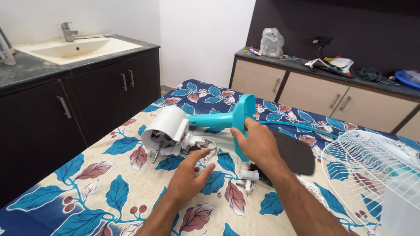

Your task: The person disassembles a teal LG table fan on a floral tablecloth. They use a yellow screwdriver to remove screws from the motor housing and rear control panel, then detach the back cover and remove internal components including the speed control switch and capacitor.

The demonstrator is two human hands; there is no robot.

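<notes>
My right hand (pixel 258 142) grips the teal base plate (pixel 243 118) of a fan stand, holding it on edge above the table. A teal neck joins that plate to the white motor housing (pixel 164 129), which lies on its side with its metal shaft (pixel 156 154) pointing toward me. My left hand (pixel 190 172) rests flat on the cloth just below the housing, fingers apart, close to a white cord and plug (pixel 197 142). It holds nothing.
A white wire fan grille (pixel 372 166) lies at the right, a dark fan blade (pixel 295 153) beside my right arm. Small white parts (pixel 250 177) sit near my right wrist. The floral cloth (pixel 87 192) covers the table. Dark sink cabinet left, beige cabinets behind.
</notes>
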